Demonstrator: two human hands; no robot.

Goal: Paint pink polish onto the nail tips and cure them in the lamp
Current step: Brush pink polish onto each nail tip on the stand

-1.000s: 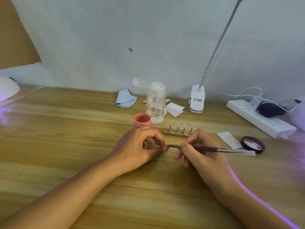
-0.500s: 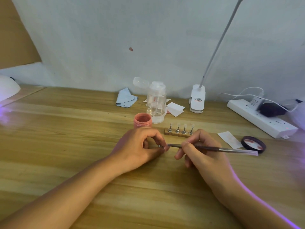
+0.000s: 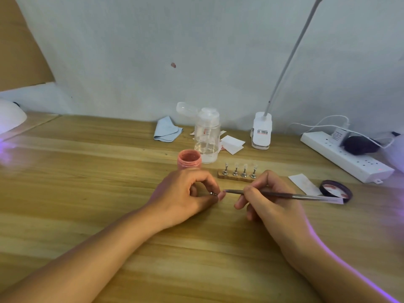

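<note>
left hand [image 3: 185,193] pinches one nail-tip peg [image 3: 214,193]; right hand [image 3: 269,202] grips brush [image 3: 284,194], bristles at it. four tips on rack [image 3: 236,177] just beyond look unpainted. lamp [image 3: 9,119] far left; curing not yet done, i judge.

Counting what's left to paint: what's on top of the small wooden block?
Four metal-footed stands in a row on the small wooden block, each topped with a clear nail tip. The right hand covers the block's right end, so anything there is hidden.

Curing lamp [image 3: 9,119] cropped left; held nail tip [image 3: 221,195] tiny.
</note>
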